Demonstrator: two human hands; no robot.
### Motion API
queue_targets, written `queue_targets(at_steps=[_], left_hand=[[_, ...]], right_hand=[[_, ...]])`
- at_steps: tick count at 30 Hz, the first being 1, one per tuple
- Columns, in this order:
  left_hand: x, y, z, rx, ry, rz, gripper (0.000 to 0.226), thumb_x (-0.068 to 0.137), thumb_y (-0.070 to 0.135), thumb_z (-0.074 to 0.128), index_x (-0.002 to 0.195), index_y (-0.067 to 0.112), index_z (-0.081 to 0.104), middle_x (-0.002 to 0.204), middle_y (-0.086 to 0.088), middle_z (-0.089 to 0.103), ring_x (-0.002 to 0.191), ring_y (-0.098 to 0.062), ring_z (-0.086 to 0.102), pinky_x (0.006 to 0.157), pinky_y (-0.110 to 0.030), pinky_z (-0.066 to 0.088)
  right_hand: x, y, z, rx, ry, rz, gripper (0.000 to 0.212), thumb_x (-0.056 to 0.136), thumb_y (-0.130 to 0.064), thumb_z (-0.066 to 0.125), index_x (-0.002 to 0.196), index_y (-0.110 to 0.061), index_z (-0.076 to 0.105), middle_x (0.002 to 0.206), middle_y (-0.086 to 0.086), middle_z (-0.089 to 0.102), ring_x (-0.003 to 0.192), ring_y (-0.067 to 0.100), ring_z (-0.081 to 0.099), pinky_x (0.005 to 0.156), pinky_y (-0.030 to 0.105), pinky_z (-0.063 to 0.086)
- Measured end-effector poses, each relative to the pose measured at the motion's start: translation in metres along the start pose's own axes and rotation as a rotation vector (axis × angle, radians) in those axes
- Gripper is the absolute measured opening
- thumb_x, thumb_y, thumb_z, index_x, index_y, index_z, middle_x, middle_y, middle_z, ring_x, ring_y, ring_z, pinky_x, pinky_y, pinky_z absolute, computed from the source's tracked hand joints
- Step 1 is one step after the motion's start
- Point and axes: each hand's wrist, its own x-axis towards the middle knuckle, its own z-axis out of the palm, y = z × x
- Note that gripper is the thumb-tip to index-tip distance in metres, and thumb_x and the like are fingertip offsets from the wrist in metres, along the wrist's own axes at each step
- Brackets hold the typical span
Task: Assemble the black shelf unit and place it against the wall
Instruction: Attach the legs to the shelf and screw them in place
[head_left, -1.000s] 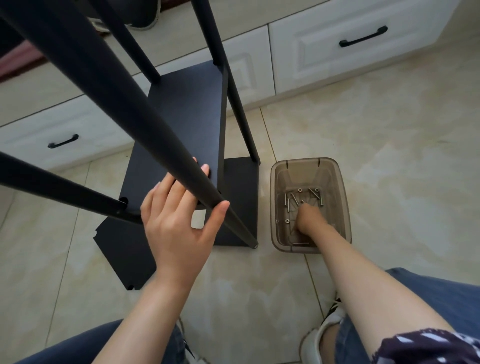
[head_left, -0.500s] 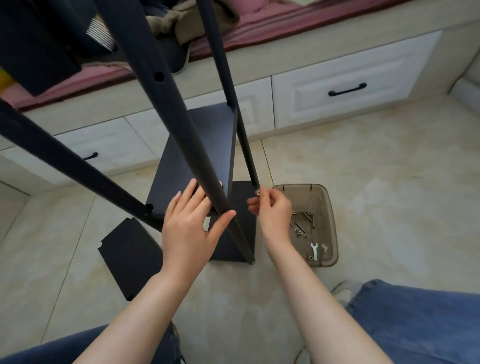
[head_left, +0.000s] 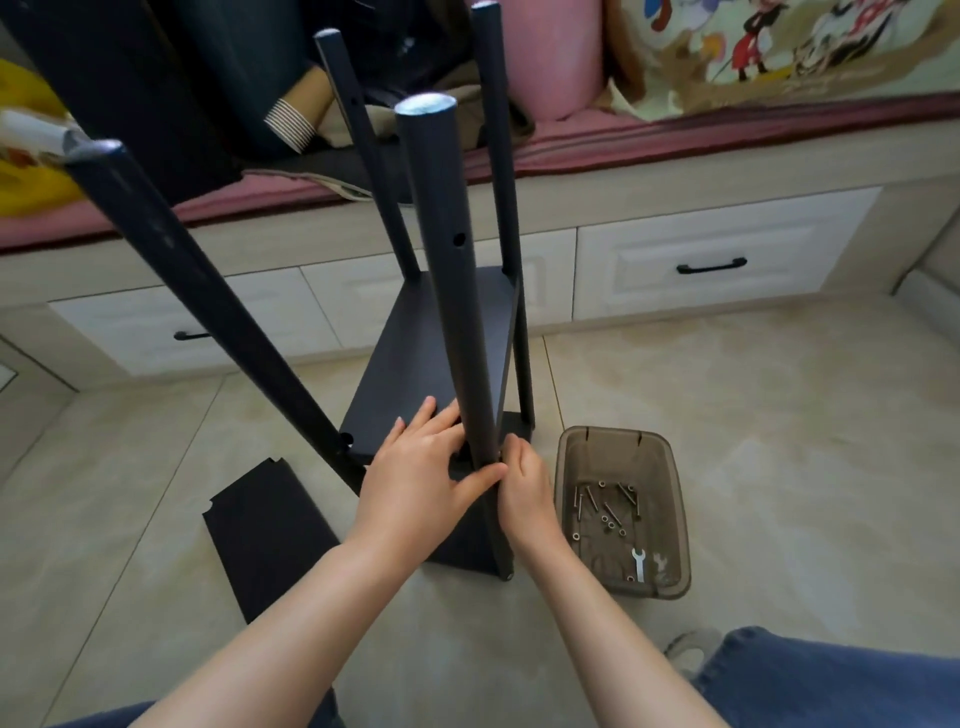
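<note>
The black shelf unit (head_left: 441, 353) stands on the floor with several round posts rising toward me and a shelf panel fixed partway up. My left hand (head_left: 421, 473) wraps the near post (head_left: 452, 291) from the left, thumb across its front. My right hand (head_left: 522, 488) is curled against the post's right side at the same height, fingertips pinched at the post; a screw between them cannot be made out. A loose black shelf panel (head_left: 265, 535) lies flat on the floor to the left.
A translucent brown bin (head_left: 670, 519) at the right holds several screws, washers and a small wrench (head_left: 639, 564). White drawers (head_left: 717, 265) under a cushioned bench run along the back. My knees in jeans are at the bottom edge.
My right hand left the bin and came to the near post beside my left hand. My view rose, showing the post tops and the bench.
</note>
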Motion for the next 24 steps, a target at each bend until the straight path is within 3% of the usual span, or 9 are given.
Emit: queue_targets(at_steps=[3,5,7,10,13,16,20,24], left_hand=[[0.005,-0.009,-0.010,-0.055,-0.024,-0.021,0.050,0.086,0.049,0.072,0.134,0.039,0.061,0.146,0.034,0.033,0.153,-0.013,0.021,0.123,-0.035,0.008],[0.008,-0.017,-0.017,-0.082,-0.034,-0.029,0.047,0.085,0.047,0.074,0.130,0.036,0.065,0.131,0.048,0.024,0.151,-0.013,0.026,0.123,-0.037,0.010],[0.010,-0.026,-0.025,-0.092,-0.040,-0.036,0.046,0.083,0.047,0.076,0.126,0.034,0.068,0.117,0.052,0.027,0.147,-0.014,0.035,0.123,-0.039,0.013],[0.011,-0.037,-0.039,-0.117,-0.048,-0.067,0.056,0.081,0.048,0.078,0.133,0.034,0.063,0.132,0.034,0.049,0.144,-0.014,0.041,0.123,-0.045,0.027],[0.015,-0.054,-0.050,-0.169,-0.062,-0.103,0.066,0.079,0.049,0.079,0.140,0.036,0.056,0.144,0.019,0.054,0.135,-0.004,0.048,0.114,-0.028,0.038],[0.019,-0.071,-0.060,-0.167,-0.105,-0.121,0.069,0.078,0.051,0.078,0.141,0.037,0.055,0.142,0.019,0.056,0.112,0.011,0.050,0.098,-0.011,0.037],[0.026,-0.092,-0.077,-0.184,-0.141,-0.165,0.066,0.078,0.051,0.078,0.139,0.038,0.057,0.146,0.024,0.050,0.115,0.012,0.045,0.099,-0.014,0.035],[0.030,-0.120,-0.095,-0.245,-0.173,-0.212,0.066,0.076,0.053,0.076,0.138,0.042,0.056,0.143,0.036,0.043,0.118,0.014,0.040,0.104,-0.019,0.034]], right_hand=[[0.002,-0.001,0.009,0.003,0.012,-0.046,0.039,0.107,-0.020,0.032,0.092,0.011,0.050,0.077,0.014,0.048,0.055,0.001,0.048,0.048,0.012,0.040],[0.005,-0.001,0.017,0.000,-0.006,-0.060,0.040,0.107,-0.023,0.032,0.092,0.009,0.050,0.077,0.023,0.051,0.059,0.007,0.053,0.048,0.017,0.044],[0.008,-0.002,0.025,0.000,-0.036,-0.063,0.039,0.107,-0.027,0.033,0.092,0.004,0.051,0.084,0.028,0.056,0.065,0.018,0.056,0.050,0.022,0.049],[0.011,-0.009,0.036,-0.032,-0.081,-0.075,0.034,0.106,-0.030,0.034,0.090,-0.007,0.053,0.080,0.014,0.059,0.060,0.012,0.061,0.049,0.018,0.049],[0.014,-0.017,0.049,-0.096,-0.108,-0.086,0.034,0.106,-0.034,0.033,0.087,-0.014,0.053,0.076,0.010,0.063,0.055,0.012,0.064,0.047,0.018,0.048],[0.015,-0.023,0.062,-0.143,-0.140,-0.107,0.033,0.106,-0.036,0.033,0.087,-0.018,0.053,0.068,0.003,0.065,0.055,0.011,0.067,0.048,0.020,0.048],[0.021,-0.030,0.078,-0.156,-0.231,-0.080,0.033,0.106,-0.036,0.034,0.094,-0.014,0.055,0.080,0.008,0.070,0.063,0.012,0.071,0.057,0.026,0.056],[0.029,-0.025,0.086,-0.157,-0.365,-0.015,0.035,0.108,-0.034,0.031,0.095,-0.009,0.052,0.075,0.010,0.075,0.071,0.015,0.073,0.074,0.031,0.056]])
